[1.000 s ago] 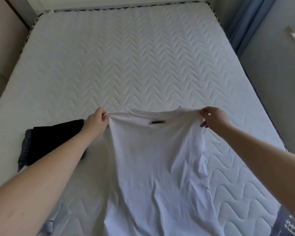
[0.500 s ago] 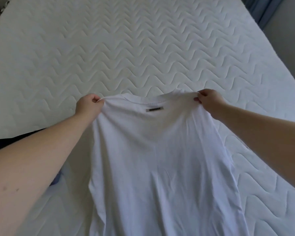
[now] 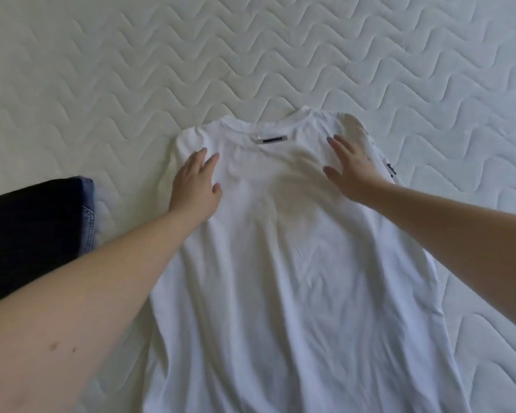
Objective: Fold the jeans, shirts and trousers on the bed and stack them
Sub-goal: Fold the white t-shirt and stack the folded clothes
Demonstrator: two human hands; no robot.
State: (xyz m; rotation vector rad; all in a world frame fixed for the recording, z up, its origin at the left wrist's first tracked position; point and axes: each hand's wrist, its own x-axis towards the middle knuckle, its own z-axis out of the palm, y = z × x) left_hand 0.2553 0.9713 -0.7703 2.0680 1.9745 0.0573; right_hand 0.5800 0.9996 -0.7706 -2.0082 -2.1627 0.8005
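Smoothing the white shirt flat on the bed

Spreading out just below frame centre, the white shirt (image 3: pixel 280 248) now lies on the bed (image 3: pixel 131 70), collar toward the top. Half a second ago both hands pinched its shoulders in the air; now the left hand (image 3: pixel 195 186) and right hand (image 3: pixel 352 165) rest on it with straight, spread fingers. Folding can likely begin. Folded dark jeans (image 3: pixel 33 231) sit at the left edge

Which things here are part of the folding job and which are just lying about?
Part of the job:
white shirt, spread flat
left hand and right hand, flat on the shirt
dark folded clothes beside it, denim at the edge

Just there:
quilted mattress underneath
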